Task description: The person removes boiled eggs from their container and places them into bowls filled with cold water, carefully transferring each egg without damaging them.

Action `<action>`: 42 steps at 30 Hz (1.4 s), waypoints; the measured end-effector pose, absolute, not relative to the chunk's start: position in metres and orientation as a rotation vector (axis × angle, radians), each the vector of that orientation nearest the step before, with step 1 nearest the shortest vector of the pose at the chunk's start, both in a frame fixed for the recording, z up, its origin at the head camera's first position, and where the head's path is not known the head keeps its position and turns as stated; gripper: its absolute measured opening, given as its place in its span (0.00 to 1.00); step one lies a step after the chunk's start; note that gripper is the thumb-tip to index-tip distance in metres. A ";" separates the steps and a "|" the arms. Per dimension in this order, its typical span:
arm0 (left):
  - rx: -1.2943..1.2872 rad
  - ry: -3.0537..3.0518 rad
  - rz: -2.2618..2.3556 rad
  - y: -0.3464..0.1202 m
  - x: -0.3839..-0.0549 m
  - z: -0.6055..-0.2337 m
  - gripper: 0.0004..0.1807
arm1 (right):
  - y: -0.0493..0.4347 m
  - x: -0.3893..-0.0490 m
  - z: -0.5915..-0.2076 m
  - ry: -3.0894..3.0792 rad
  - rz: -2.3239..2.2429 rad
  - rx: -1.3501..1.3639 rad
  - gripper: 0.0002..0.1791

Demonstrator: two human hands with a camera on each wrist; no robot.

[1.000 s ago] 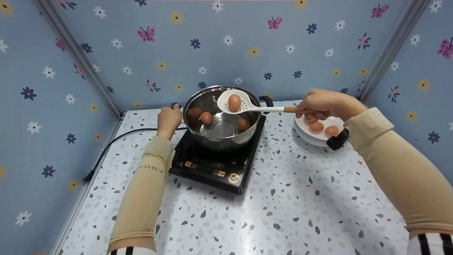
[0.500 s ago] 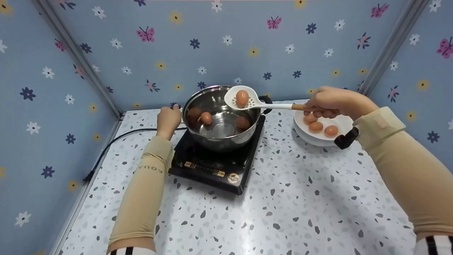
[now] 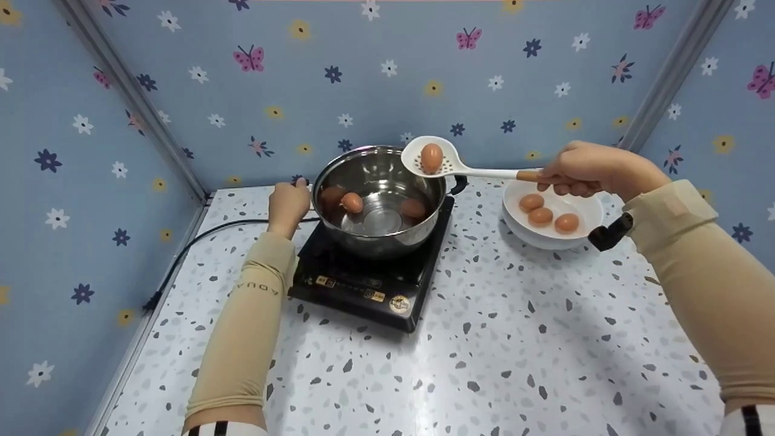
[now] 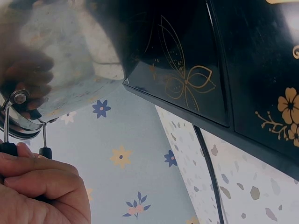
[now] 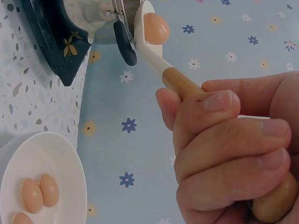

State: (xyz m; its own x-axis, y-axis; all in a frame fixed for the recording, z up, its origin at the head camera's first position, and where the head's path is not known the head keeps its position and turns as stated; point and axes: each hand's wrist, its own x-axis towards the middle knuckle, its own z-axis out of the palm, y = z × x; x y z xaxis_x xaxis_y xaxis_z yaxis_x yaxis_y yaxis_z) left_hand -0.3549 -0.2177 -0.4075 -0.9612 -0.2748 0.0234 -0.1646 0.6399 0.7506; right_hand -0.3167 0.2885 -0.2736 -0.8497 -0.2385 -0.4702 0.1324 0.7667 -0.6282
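My right hand [image 3: 578, 169] grips the wooden handle of a white slotted spoon [image 3: 451, 165]. One brown egg [image 3: 431, 158] lies in the spoon's bowl, raised over the right rim of the steel pot [image 3: 387, 243]. Curled around the pot's left handle [image 4: 45, 153] are the fingers of my left hand [image 3: 289, 206]. Inside the pot, an egg [image 3: 352, 203] sits at the left, and brown egg-like patches show on the shiny walls. To the right stands a white bowl [image 3: 513, 225] holding three brown eggs [image 3: 540, 216], below my right hand in the head view.
The pot stands on a black induction cooker [image 3: 357, 297], whose cord [image 3: 236, 223] runs left across the speckled tabletop [image 3: 514, 363]. A black pot handle [image 3: 460, 183] sticks out at the pot's right. Flower-patterned walls [image 3: 387, 91] enclose the table's back and sides.
My right hand has carried the spoon and its egg rightward and a little up, from over the pot's middle to its right rim. The left hand stays on the pot handle.
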 end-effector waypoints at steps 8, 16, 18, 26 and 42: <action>0.368 -2.711 -1.231 -0.218 -0.354 -0.405 0.32 | 0.305 -0.318 -0.267 2.424 -0.926 -0.029 0.18; 0.361 -2.710 -1.208 -0.219 -0.356 -0.408 0.32 | 0.325 -0.317 -0.270 2.416 -0.952 0.016 0.19; 0.357 -2.712 -1.196 -0.219 -0.356 -0.409 0.32 | 0.329 -0.317 -0.270 2.430 -0.952 0.019 0.20; 0.370 -2.709 -1.209 -0.219 -0.356 -0.410 0.32 | 0.344 -0.313 -0.271 2.444 -0.960 0.039 0.20; 0.351 -2.702 -1.278 -0.218 -0.355 -0.410 0.31 | 0.375 -0.305 -0.286 2.420 -1.014 0.100 0.20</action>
State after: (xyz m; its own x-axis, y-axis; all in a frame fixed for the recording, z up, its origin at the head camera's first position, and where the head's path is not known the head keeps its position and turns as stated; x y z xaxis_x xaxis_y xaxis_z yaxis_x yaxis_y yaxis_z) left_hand -0.3546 -0.2180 -0.4095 -0.9642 -0.2644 0.0192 -0.1529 0.6139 0.7744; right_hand -0.3048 0.3749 -0.2859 -0.8673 -0.1248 -0.4819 0.2561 0.7183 -0.6469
